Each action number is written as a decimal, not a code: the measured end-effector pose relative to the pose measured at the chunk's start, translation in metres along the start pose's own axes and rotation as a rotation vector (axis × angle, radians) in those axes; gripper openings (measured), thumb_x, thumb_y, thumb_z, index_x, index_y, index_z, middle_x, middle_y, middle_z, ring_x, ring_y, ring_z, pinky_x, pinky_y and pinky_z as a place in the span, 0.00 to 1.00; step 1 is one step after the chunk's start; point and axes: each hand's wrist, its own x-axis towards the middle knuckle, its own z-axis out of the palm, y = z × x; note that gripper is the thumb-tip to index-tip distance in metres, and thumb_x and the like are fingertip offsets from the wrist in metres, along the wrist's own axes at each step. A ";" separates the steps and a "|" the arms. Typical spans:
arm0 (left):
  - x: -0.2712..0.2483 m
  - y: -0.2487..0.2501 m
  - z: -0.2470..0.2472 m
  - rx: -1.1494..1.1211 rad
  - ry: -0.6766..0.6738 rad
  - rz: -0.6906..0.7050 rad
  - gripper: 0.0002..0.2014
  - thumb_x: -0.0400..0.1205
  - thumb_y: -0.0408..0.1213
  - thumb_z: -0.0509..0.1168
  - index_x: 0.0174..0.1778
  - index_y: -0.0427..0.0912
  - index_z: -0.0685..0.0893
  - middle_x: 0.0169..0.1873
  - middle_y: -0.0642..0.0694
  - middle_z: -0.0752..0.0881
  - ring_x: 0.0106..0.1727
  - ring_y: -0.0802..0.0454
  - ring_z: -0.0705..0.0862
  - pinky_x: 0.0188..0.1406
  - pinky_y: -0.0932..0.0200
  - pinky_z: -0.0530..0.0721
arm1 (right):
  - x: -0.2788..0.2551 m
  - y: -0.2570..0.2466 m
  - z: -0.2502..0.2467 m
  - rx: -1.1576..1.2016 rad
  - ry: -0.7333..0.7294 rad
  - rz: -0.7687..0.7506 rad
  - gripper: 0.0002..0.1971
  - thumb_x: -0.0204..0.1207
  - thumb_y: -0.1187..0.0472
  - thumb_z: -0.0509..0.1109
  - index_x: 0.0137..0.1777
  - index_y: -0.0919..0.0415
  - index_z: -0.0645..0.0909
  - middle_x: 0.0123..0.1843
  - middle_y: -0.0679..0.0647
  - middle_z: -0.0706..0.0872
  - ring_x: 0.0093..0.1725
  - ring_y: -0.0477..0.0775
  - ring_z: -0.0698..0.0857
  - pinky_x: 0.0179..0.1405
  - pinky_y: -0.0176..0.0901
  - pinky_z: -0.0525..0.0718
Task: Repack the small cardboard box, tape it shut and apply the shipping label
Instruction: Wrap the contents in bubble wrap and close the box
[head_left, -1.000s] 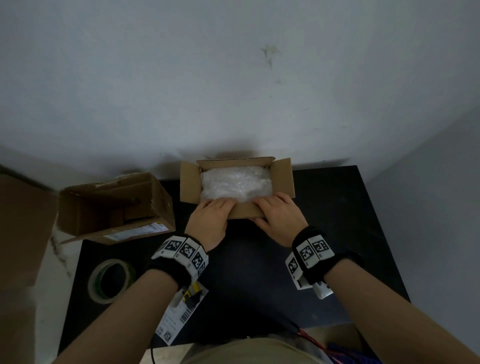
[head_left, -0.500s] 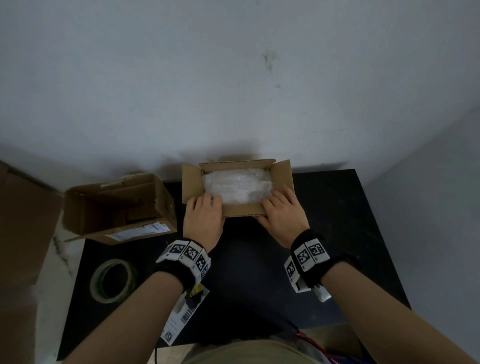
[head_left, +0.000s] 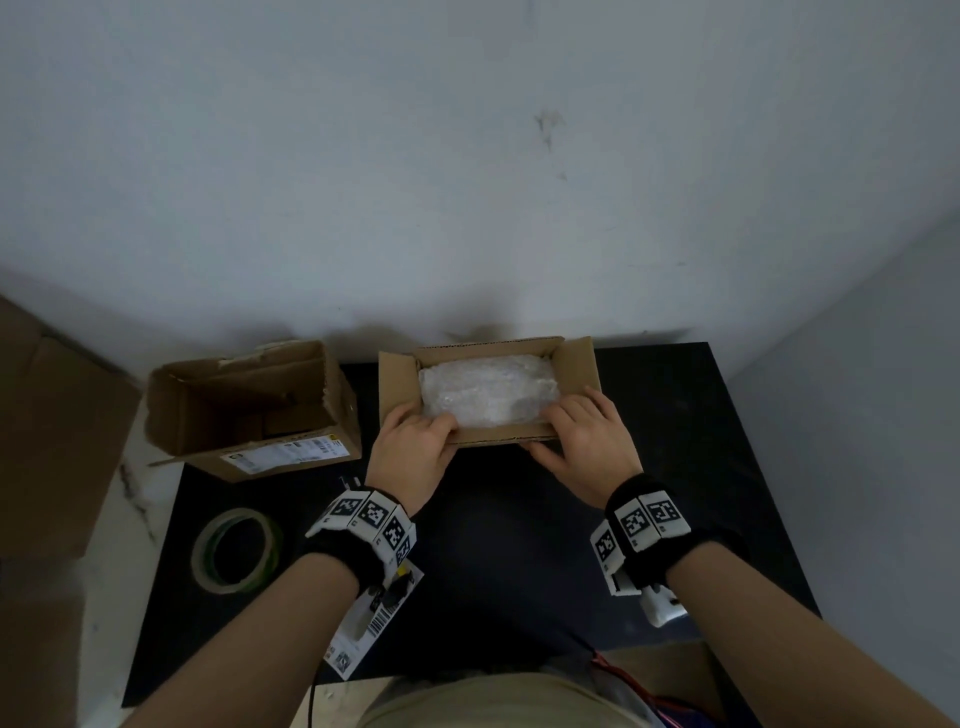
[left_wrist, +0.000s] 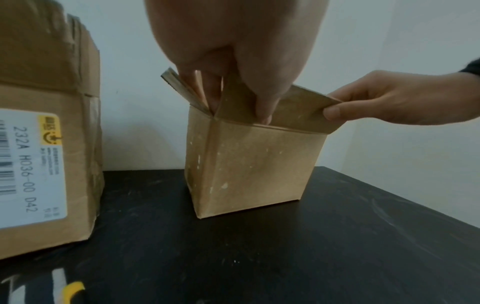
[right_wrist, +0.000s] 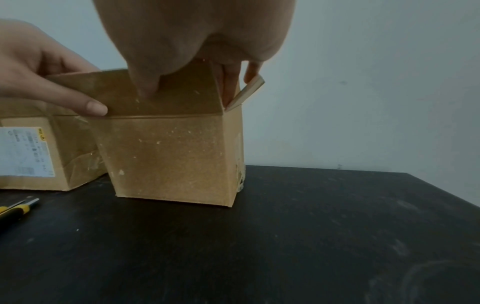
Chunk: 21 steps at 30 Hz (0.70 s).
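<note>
Both hands pinching the near flap of the small cardboard box (head_left: 488, 395) at the table's (head_left: 675, 405) rear edge.
Left hand (head_left: 410, 457) and right hand (head_left: 587, 447) grip the flap, fingertips hidden inside; bubble wrap (head_left: 488, 389) conceals the contents; shipping label (head_left: 371, 623) partly covered by the left wrist.

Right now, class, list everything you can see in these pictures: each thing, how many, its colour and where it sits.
small box: 1, brown, back middle of table, open
bubble wrap: 1, clear-white, inside small box
near flap: 1, brown, pinched by both hands
big box: 1, brown with white label, left of small box, open
tape roll: 1, clear-greenish, front left of table
knife: 1, yellow-black, on table near the left wrist
label: 1, white with barcode, front edge, under left wrist
table: 1, black
wall: white
left hand: 1, on flap's left end
right hand: 1, on flap's right end
</note>
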 end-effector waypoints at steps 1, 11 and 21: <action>-0.001 0.000 -0.002 -0.017 0.011 -0.004 0.11 0.65 0.32 0.77 0.39 0.43 0.83 0.27 0.49 0.86 0.33 0.47 0.86 0.61 0.48 0.78 | -0.002 0.001 0.000 0.008 -0.002 -0.006 0.26 0.74 0.36 0.55 0.48 0.55 0.84 0.48 0.49 0.88 0.52 0.50 0.85 0.72 0.49 0.69; -0.008 -0.010 -0.018 -0.012 0.017 -0.076 0.15 0.69 0.39 0.77 0.50 0.43 0.85 0.60 0.41 0.82 0.66 0.39 0.78 0.69 0.40 0.71 | -0.008 0.008 -0.013 0.160 -0.020 0.097 0.25 0.71 0.44 0.72 0.60 0.62 0.81 0.73 0.61 0.74 0.74 0.61 0.73 0.72 0.58 0.75; -0.009 -0.003 -0.033 -0.266 0.041 -0.394 0.25 0.76 0.41 0.72 0.68 0.45 0.73 0.82 0.43 0.52 0.79 0.42 0.62 0.67 0.48 0.75 | 0.004 -0.006 -0.024 0.464 0.022 0.363 0.29 0.71 0.53 0.76 0.70 0.61 0.73 0.80 0.54 0.59 0.73 0.51 0.70 0.65 0.36 0.72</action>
